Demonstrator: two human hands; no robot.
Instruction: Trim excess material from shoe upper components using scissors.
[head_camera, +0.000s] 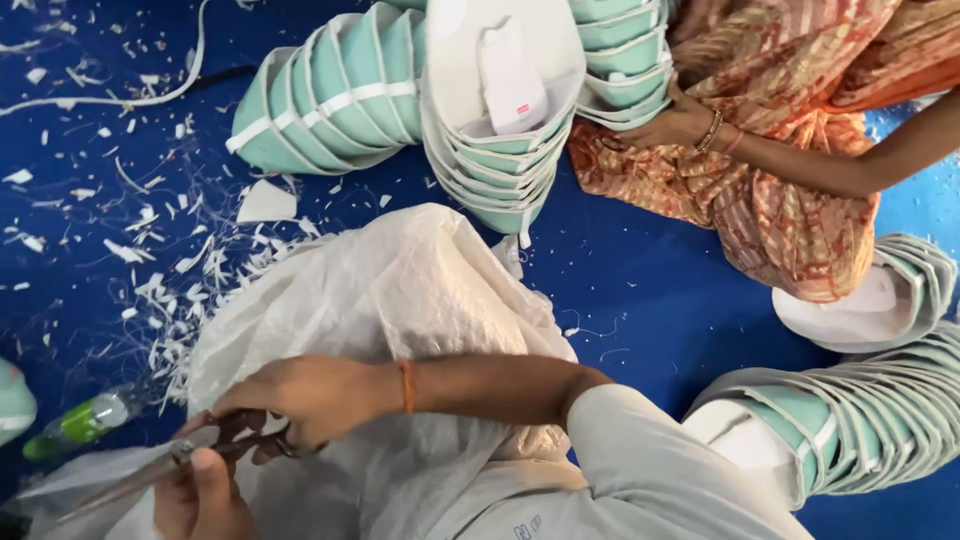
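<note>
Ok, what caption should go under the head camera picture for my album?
Right hand works scissors on a white sheet held by the left hand, beside stacked teal masks.

Sack (400, 290) looks like woven plastic, slightly shiny and crinkly. Scissors (150, 470) are dull metal. Floor (640, 290) is smooth matt blue, littered with papery white scraps (180, 290). Bottle (85, 422) is glossy clear plastic.

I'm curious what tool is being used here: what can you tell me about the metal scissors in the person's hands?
The metal scissors look long-bladed, grey and worn. The right hand grips the dark handles; the left hand is right under the blades, its thumb up beside them. The blades point lower left, lying against a thin white sheet, over the white woven plastic sack.
</note>
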